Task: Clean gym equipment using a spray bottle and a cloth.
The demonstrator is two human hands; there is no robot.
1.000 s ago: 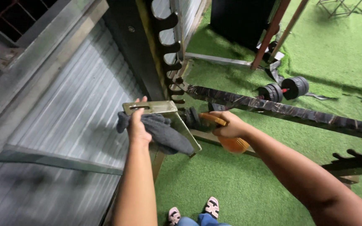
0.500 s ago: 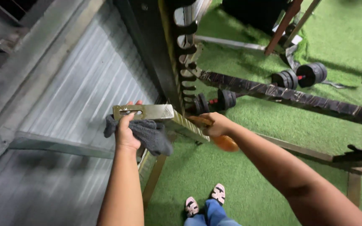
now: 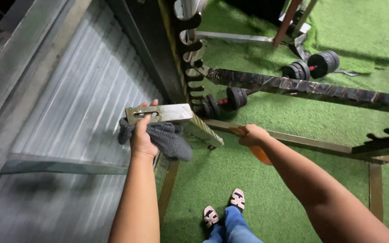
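1. Up front, the left hand [image 3: 141, 139] is closed around a grey fuzzy cloth [image 3: 167, 140], pressing it against the near end of a flat, dull-gold metal bracket with a slot cut in its face [image 3: 160, 113].
2. That bracket sticks out from a black notched upright of a gym rack [image 3: 191, 54], beside a wall of grey corrugated metal sheeting [image 3: 82, 103].
3. Further right, the right hand [image 3: 251, 134] is clenched on an orange object [image 3: 260, 154]; its shape is mostly hidden by the hand and forearm.
4. Both hands are well apart, with the bracket's angled far end between them.
5. Behind them, a long dark bar with a mottled camouflage pattern [image 3: 302, 87] runs across the rack.
6. Black dumbbells [image 3: 311, 66] lie on green artificial turf [image 3: 266, 198], one pair beyond the bar and another [image 3: 223, 101] near the upright.
7. Below, the person's blue jeans and pink-and-black sandals [image 3: 223, 209] stand on the turf.
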